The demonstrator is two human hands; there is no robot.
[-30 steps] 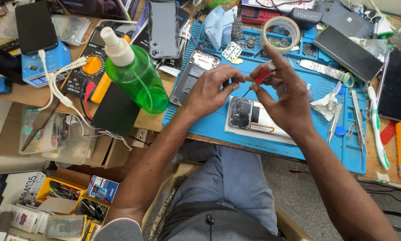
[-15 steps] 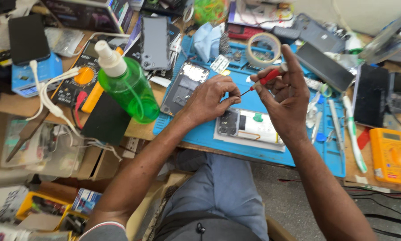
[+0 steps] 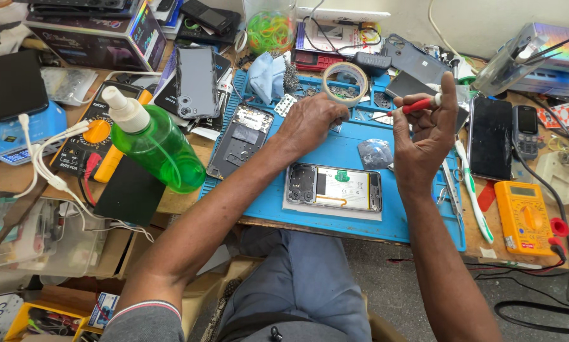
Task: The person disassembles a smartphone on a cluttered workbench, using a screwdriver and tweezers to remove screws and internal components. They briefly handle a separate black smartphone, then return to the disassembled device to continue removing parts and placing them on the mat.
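The right hand (image 3: 427,136) is raised over the blue mat (image 3: 341,149), fingers pinched round a red-handled screwdriver (image 3: 414,106) whose tip points left. The left hand (image 3: 313,120) is curled knuckles-up on the mat just below the tape roll (image 3: 344,82); I cannot tell whether it grips anything. The hands are apart. An opened phone (image 3: 334,187) lies back-up on the mat between the forearms. A green spray bottle (image 3: 154,142) lies tilted on the bench to the left.
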